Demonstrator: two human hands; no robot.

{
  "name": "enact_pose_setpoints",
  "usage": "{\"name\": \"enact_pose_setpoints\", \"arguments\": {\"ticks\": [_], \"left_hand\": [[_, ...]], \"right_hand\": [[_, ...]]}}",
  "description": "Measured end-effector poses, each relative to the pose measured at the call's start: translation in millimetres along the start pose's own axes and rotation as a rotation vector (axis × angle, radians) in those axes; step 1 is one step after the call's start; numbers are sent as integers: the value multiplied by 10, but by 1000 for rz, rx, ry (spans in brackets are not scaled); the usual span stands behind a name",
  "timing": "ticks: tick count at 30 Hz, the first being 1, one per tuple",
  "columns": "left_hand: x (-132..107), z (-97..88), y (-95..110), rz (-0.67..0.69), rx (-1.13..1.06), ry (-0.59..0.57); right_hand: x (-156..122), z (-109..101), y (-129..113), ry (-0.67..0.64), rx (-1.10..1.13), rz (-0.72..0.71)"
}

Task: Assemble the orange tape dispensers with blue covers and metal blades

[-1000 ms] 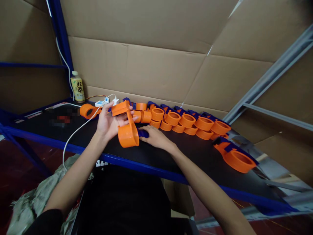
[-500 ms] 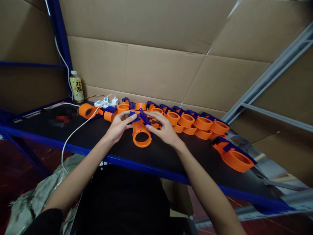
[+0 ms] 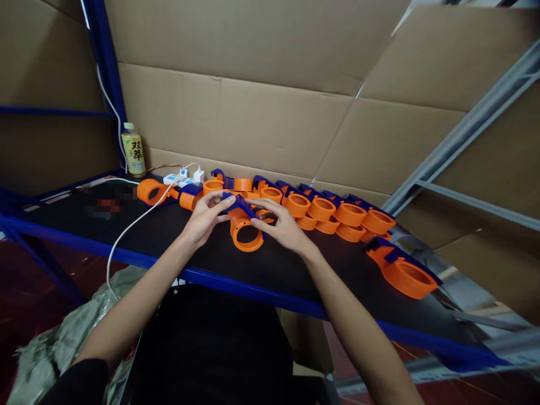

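Observation:
Both my hands meet over the black shelf top (image 3: 126, 233). My left hand (image 3: 204, 216) and my right hand (image 3: 282, 225) pinch an orange plastic ring part (image 3: 245, 232) with a dark blue piece (image 3: 240, 203) lying across its top. The ring's opening faces me, tilted above the shelf. Behind my hands runs a row of like orange rings with blue pieces (image 3: 333, 211), stretching to the right.
A larger orange and blue part (image 3: 403, 273) lies alone at the right. One more orange ring (image 3: 151, 191) sits at the left by a white power strip (image 3: 179, 178) and its white cable (image 3: 130, 225). A drink bottle (image 3: 134, 149) stands at the back left. Cardboard walls rise behind.
A second ago my left hand held the orange part up alone while my right hand rested on a blue piece on the shelf. Now both hands hold ring and blue piece together, lower.

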State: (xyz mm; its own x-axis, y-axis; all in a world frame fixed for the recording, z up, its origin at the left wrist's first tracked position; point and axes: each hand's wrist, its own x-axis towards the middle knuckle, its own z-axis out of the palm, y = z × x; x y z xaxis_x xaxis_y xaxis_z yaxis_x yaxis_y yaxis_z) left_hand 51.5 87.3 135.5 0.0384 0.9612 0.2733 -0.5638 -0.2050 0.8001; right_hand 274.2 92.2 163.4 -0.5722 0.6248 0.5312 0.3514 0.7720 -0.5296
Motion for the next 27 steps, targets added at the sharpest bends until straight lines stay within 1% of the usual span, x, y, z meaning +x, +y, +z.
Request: {"name": "enact_pose_setpoints", "arguments": {"ticks": [4, 8, 11, 13, 15, 17, 19, 22, 27], "left_hand": [[-16, -2, -12, -17, -32, -28], [-47, 13, -38, 41, 49, -27], [-64, 32, -56, 122, 141, -40], [-82, 50, -62, 207, 228, -42], [-116, 73, -65, 304, 317, -63], [-166, 99, -65, 397, 387, -112], [-220, 124, -63, 468, 429, -170], [-282, 151, -56, 543, 458, -221], [-311, 158, -46, 602, 486, -224]], "right_hand": [[-3, -2, 21, 22, 46, 31], [-19, 3, 31, 26, 92, 54], [-21, 11, 33, 18, 149, 90], [-12, 27, 35, 43, 222, 109], [-1, 53, 36, 124, 312, 123], [7, 83, 32, 207, 397, 150], [6, 107, 19, 245, 471, 188], [-8, 125, -17, 235, 600, 226], [-19, 131, -90, 220, 759, 243]]}}
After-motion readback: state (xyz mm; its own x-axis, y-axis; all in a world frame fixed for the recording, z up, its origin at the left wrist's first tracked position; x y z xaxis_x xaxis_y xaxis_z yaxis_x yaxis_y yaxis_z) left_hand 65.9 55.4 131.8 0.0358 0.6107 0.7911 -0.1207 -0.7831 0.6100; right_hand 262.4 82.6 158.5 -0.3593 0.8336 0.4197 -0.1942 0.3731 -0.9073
